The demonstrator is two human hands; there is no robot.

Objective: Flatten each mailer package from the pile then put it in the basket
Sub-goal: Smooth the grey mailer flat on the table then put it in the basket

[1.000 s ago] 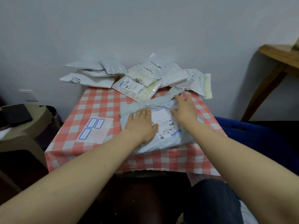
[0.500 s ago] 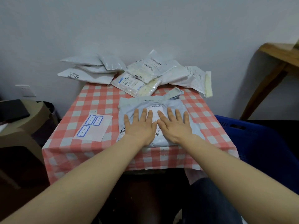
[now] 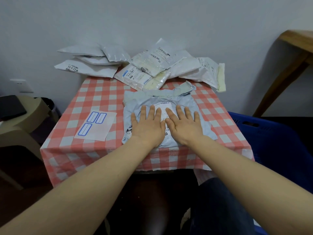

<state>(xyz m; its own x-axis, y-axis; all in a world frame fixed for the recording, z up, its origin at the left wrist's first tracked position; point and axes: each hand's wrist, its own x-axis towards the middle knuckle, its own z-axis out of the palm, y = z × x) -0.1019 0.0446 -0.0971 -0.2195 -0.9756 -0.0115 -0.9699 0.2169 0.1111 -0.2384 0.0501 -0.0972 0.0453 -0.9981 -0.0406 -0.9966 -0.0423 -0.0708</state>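
My left hand (image 3: 148, 128) and right hand (image 3: 184, 127) press flat, fingers straight, side by side on the pale blue-grey plastic mailer package (image 3: 204, 128) lying on the red-checked bench (image 3: 101, 99), its flap end pointing away from me towards the white mailer pile (image 3: 152, 68); I cannot tell its long axis.

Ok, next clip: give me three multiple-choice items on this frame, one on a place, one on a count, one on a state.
1. Where does the blue basket stand relative to the checked table?
A) to its left
B) on top of it
C) to its right

2. How many blue-bordered labels are on the sticker sheet?
A) three
B) one
C) six

3. How do the left hand and right hand meet the grey mailer?
A) both pinch its corners
B) both lie flat on it, fingers straight
C) only one touches it

Answers:
1 C, its rim shows past the table's right edge.
2 A, two labels above, one below.
3 B, both palms rest on it side by side.
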